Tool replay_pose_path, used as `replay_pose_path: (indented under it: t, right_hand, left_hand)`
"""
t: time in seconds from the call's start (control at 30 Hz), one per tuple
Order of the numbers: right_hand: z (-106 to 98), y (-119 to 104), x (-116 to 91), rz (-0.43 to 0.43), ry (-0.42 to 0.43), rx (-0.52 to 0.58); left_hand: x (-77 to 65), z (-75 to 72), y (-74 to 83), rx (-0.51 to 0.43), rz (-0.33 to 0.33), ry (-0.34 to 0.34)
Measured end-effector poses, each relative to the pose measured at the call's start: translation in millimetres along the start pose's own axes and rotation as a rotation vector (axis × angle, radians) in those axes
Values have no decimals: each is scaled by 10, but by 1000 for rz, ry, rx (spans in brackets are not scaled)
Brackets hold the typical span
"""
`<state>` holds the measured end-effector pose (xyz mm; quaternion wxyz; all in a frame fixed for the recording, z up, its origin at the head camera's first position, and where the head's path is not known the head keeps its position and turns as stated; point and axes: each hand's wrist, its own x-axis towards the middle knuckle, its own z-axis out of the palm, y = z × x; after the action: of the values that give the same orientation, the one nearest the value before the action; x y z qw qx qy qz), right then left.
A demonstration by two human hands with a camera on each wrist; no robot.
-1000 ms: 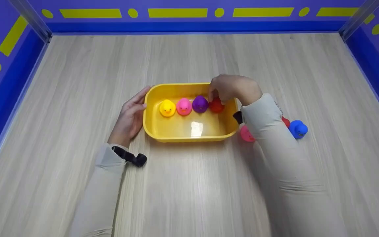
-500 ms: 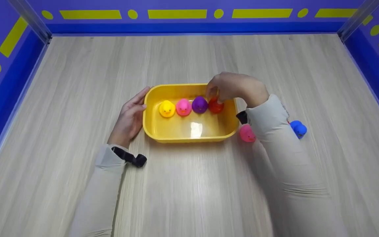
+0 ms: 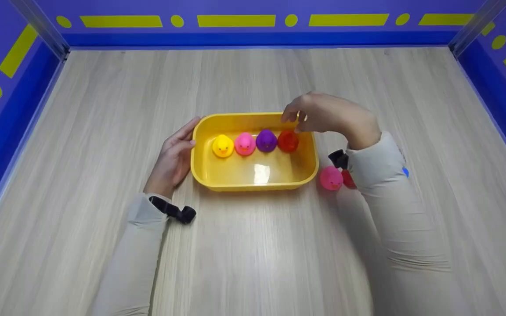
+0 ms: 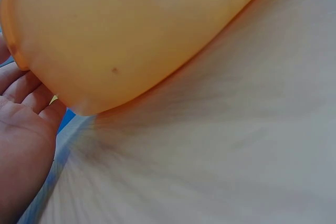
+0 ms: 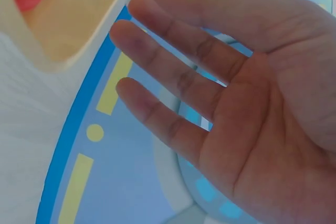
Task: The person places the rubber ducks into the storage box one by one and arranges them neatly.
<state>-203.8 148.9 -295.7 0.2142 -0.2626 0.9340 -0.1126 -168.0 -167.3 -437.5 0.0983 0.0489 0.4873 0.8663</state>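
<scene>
A yellow plastic tub (image 3: 253, 186) holds a row of rubber ducks: a yellow duck (image 3: 223, 146), a pink duck (image 3: 245, 144), a purple duck (image 3: 266, 141) and a red duck (image 3: 288, 141) at the right end. My left hand (image 3: 173, 158) rests against the tub's left end, its fingers extended along the outside and the thumb at the rim. In the left wrist view those fingers touch the orange-looking tub wall (image 4: 131, 40). Above the tub's back right corner is my right hand (image 3: 330, 114), with nothing in its fingers. The right wrist view shows them spread, apart from the red duck.
Right of the tub, on the wooden table (image 3: 253, 254), sit another pink duck (image 3: 331, 178) and a red duck (image 3: 348, 179) partly behind my right sleeve. A blue duck (image 3: 406, 172) barely shows past the sleeve. Blue and purple walls (image 3: 253, 37) border the table.
My right hand has let go of the red duck in the tub and moved up and to the right. My left hand and the tub stay in place.
</scene>
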Motion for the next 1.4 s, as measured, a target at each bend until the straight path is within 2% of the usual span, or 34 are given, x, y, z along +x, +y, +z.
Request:
replay_pose_path:
  t: [0.37,0.67,0.97,1.4]
  right_hand:
    - [52,215,-234,-96,106,21]
    - [106,374,-406,-129,129,68]
    - [175,496,-558,-115,92,123]
    - [327,578,-668,14,-58,189]
  left_hand:
    - [8,-2,-9,-3,8,4]
    - [5,3,-4,-7,13,2]
    - [10,1,-12,-4,14,6]
    - [12,-9,-21,-10,21,9]
